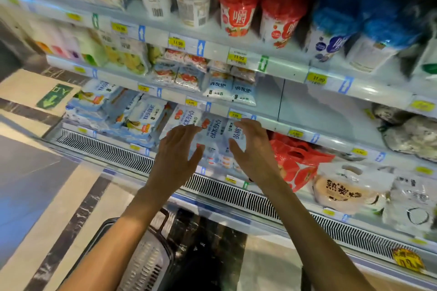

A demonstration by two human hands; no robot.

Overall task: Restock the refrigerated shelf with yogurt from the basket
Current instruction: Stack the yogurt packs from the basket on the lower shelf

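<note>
Grip spread wide, fingers straight and fanned, the left hand [176, 149] hovers above the grey slotted plastic basket [146, 264] at its 7 o'clock. At its 3 o'clock a pale blue-and-white soft yogurt pack with strawberry print [212, 132] leans on the lowest refrigerated shelf [220, 178]. At the pack's 3 o'clock the right hand [255, 149] shows an equally spread grip, pinching nothing; whether either hand touches the pack I cannot tell.

11.90 on yellow price tag [177, 43], shelf rail [217, 51]
</note>
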